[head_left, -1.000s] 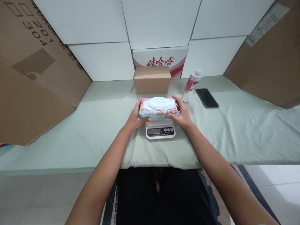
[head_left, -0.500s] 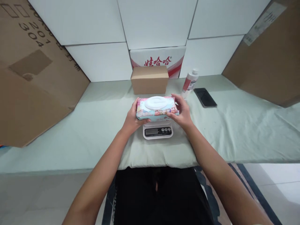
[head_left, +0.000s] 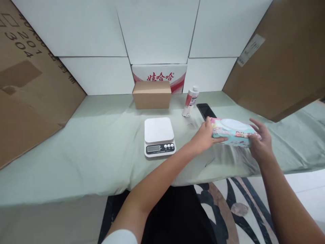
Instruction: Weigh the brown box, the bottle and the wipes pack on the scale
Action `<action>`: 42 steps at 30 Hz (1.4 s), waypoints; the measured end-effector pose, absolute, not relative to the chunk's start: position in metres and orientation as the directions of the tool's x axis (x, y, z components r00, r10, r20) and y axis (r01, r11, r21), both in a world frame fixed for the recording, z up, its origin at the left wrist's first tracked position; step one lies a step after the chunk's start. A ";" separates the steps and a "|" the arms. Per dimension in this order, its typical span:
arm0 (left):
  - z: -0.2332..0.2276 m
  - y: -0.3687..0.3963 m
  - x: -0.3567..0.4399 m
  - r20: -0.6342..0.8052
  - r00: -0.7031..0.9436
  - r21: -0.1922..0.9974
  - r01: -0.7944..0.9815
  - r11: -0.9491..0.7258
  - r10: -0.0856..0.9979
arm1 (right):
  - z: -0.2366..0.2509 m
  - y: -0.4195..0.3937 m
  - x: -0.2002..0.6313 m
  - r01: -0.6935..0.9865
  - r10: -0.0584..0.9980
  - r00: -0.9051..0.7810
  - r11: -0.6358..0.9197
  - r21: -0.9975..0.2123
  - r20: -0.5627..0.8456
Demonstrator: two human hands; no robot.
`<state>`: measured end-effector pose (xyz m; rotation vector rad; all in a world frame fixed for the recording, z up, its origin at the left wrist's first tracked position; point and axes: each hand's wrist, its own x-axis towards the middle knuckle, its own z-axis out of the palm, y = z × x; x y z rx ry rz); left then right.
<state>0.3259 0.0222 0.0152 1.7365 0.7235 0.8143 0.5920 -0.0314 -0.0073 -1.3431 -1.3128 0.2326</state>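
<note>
A pack of wet wipes, pink and pale blue with a white flip lid on top, is held between my two hands over the right part of the table. My left hand grips its left end, thumb along the front. At the right end, my right hand holds it with the fingers behind and the thumb in front. To the left stands a white digital kitchen scale with nothing on its platform; its display reading cannot be made out. A black phone lies behind the pack, partly hidden by it.
A small brown box stands at the back before a white and red carton. Right of it is a white bottle with a red label. Large cardboard sheets flank the cloth-covered table on both sides.
Both hands have carried the wet wipes from above the scale to the right, near the phone. The scale's platform is now uncovered. The view has turned somewhat to the right.
</note>
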 end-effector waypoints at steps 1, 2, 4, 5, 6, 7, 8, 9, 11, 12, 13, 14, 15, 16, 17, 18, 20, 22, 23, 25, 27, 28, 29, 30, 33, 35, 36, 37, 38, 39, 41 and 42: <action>0.011 0.027 0.337 0.176 0.598 0.956 0.087 -0.281 0.782 | -0.011 -0.029 0.601 0.503 0.780 0.375 0.283 -0.817 0.501; 0.006 0.033 0.346 0.188 0.601 0.953 0.081 -0.293 0.777 | -0.014 -0.027 0.606 0.476 0.795 0.401 0.245 -0.845 0.456; -0.002 0.041 0.355 0.231 0.594 0.943 0.059 -0.328 0.770 | -0.021 -0.022 0.609 0.488 0.786 0.447 0.186 -0.853 0.427; -0.006 0.044 0.357 0.244 0.589 0.939 0.055 -0.340 0.770 | -0.024 -0.022 0.607 0.509 0.783 0.452 0.167 -0.844 0.428; -0.009 0.044 0.357 0.244 0.585 0.937 0.063 -0.344 0.773 | -0.026 -0.022 0.605 0.526 0.784 0.452 0.151 -0.837 0.426; -0.011 0.043 0.355 0.236 0.580 0.935 0.082 -0.345 0.779 | -0.027 -0.025 0.601 0.539 0.787 0.449 0.138 -0.831 0.422; -0.011 0.038 0.352 0.236 0.571 0.929 0.105 -0.355 0.786 | -0.026 -0.029 0.595 0.554 0.788 0.446 0.130 -0.822 0.425; -0.011 0.032 0.347 0.255 0.553 0.916 0.126 -0.382 0.793 | -0.023 -0.034 0.589 0.586 0.780 0.438 0.129 -0.800 0.446; -0.007 0.012 0.333 0.374 0.517 0.850 0.141 -0.508 0.770 | -0.011 -0.047 0.569 0.697 0.726 0.394 0.162 -0.698 0.563; -0.005 0.000 0.325 0.460 0.525 0.788 0.130 -0.602 0.716 | -0.003 -0.052 0.556 0.752 0.688 0.356 0.191 -0.631 0.633; -0.002 -0.012 0.315 0.542 0.564 0.703 0.102 -0.704 0.623 | 0.006 -0.055 0.541 0.794 0.642 0.311 0.229 -0.563 0.700; 0.000 -0.024 0.305 0.598 0.638 0.598 0.050 -0.800 0.486 | 0.014 -0.054 0.523 0.806 0.601 0.284 0.273 -0.526 0.747; 0.001 -0.034 0.294 0.610 0.728 0.484 -0.029 -0.875 0.313 | 0.022 -0.049 0.504 0.782 0.602 0.271 0.317 -0.537 0.751; 0.001 -0.043 0.284 0.574 0.808 0.380 -0.119 -0.917 0.132 | 0.027 -0.039 0.484 0.740 0.582 0.275 0.380 -0.555 0.765; 0.000 -0.051 0.275 0.503 0.864 0.299 -0.198 -0.934 -0.022 | 0.029 -0.025 0.464 0.666 0.602 0.291 0.431 -0.609 0.744; -0.002 -0.056 0.266 0.417 0.900 0.247 -0.245 -0.938 -0.126 | 0.029 -0.005 0.445 0.575 0.639 0.301 0.470 -0.670 0.707; -0.009 -0.064 0.252 0.274 0.948 0.206 -0.222 -0.953 -0.161 | 0.020 0.041 0.412 0.437 0.695 0.328 0.488 -0.755 0.639; -0.017 -0.069 0.244 0.225 0.970 0.196 -0.141 -0.970 -0.095 | 0.004 0.088 0.389 0.384 0.729 0.379 0.436 -0.814 0.570; -0.021 -0.071 0.242 0.225 0.971 0.198 -0.120 -0.973 -0.074 | -0.004 0.107 0.381 0.363 0.751 0.401 0.395 -0.844 0.524; -0.027 -0.077 0.242 0.237 0.968 0.212 -0.137 -0.968 -0.085 | -0.018 0.134 0.373 0.343 0.773 0.449 0.313 -0.886 0.447; -0.033 -0.083 0.247 0.223 0.962 0.244 -0.213 -0.946 -0.159 | -0.028 0.145 0.372 0.341 0.781 0.478 0.256 -0.905 0.401; -0.035 -0.086 0.250 0.217 0.956 0.259 -0.250 -0.933 -0.196 | -0.032 0.147 0.373 0.346 0.784 0.481 0.240 -0.907 0.391; -0.037 -0.089 0.254 0.219 0.948 0.272 -0.285 -0.919 -0.230 | -0.035 0.148 0.376 0.357 0.790 0.473 0.232 -0.905 0.389; -0.039 -0.092 0.257 0.225 0.939 0.281 -0.317 -0.906 -0.259 | -0.037 0.147 0.379 0.372 0.798 0.456 0.230 -0.899 0.393; -0.045 -0.100 0.264 0.194 0.927 0.342 -0.370 -0.864 -0.320 | -0.039 0.145 0.385 0.416 0.821 0.386 0.252 -0.874 0.420; -0.049 -0.104 0.267 0.114 0.919 0.430 -0.389 -0.815 -0.378 | -0.035 0.141 0.380 0.406 0.846 0.308 0.296 -0.865 0.434; -0.050 -0.106 0.269 0.073 0.918 0.467 -0.377 -0.800 -0.390 | -0.032 0.138 0.375 0.383 0.859 0.253 0.334 -0.862 0.445; -0.051 -0.106 0.271 0.037 0.918 0.493 -0.361 -0.791 -0.395 | -0.027 0.133 0.367 0.348 0.868 0.187 0.379 -0.857 0.460; -0.052 -0.106 0.273 0.014 0.920 0.509 -0.343 -0.790 -0.391 | -0.022 0.126 0.359 0.306 0.869 0.120 0.428 -0.851 0.480; -0.051 -0.104 0.274 0.003 0.924 0.517 -0.328 -0.791 -0.381 | -0.016 0.119 0.349 0.263 0.863 0.057 0.472 -0.842 0.502; -0.048 -0.100 0.276 0.013 0.929 0.532 -0.319 -0.784 -0.370 | -0.006 0.102 0.331 0.206 0.844 -0.051 0.532 -0.821 0.534; -0.045 -0.097 0.276 0.020 0.930 0.542 -0.318 -0.778 -0.367 | -0.001 0.093 0.323 0.196 0.837 -0.101 0.547 -0.814 0.538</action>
